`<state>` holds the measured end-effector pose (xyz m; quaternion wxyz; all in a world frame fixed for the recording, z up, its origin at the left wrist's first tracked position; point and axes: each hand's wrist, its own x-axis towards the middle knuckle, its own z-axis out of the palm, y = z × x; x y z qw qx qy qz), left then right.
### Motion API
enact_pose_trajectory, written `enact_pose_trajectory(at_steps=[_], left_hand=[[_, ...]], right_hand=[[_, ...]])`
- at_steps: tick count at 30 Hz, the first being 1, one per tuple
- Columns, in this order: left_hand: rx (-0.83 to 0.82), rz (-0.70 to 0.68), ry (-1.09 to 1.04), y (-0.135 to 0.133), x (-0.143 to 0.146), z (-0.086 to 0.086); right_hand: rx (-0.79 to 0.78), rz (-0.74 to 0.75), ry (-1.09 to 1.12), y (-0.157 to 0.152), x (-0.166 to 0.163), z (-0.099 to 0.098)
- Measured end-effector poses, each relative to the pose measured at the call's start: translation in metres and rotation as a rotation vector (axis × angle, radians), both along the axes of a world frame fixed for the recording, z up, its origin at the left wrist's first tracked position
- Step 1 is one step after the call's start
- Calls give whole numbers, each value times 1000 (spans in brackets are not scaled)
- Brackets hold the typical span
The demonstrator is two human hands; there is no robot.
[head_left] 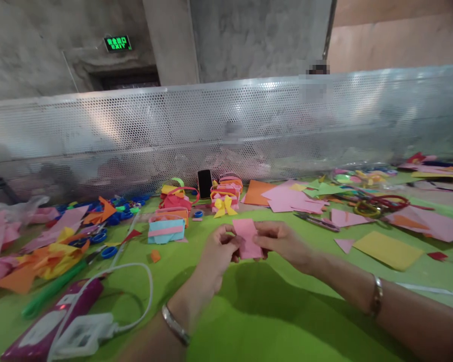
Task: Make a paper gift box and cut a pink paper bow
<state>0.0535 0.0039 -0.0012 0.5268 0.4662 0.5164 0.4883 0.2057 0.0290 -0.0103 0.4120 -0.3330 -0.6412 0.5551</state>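
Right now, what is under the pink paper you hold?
Green table cover lies below the pink paper. The left hand and right hand cover its edges.

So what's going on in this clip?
A person holds a small pink paper piece between left hand and right hand, above a green table. Small paper baskets, a black phone and loose pink sheets sit beyond; a purple power bank with a white cable sits at the near left.
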Motion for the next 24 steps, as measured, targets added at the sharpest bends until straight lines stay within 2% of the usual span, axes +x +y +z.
enact_pose_trajectory(at_steps=[3,6,10,12,14,20,24], left_hand=[[-44,7,-118,1,0,0],[-161,-6,-242,1,0,3],[-329,-124,-297,-2,0,8],[-308,-193,-282,-3,-1,9],[-266,-202,-275,-4,-1,10],[-265,-12,-208,-3,-1,5],[-182,7,-139,-1,-2,2]], right_hand=[[-43,26,18,0,1,-1],[-85,7,68,1,2,-2],[-134,-33,98,4,3,-4],[-136,-45,84,6,4,-5],[-122,-43,55,7,5,-6],[-197,17,79,7,6,-5],[-206,-14,98,4,4,-3]])
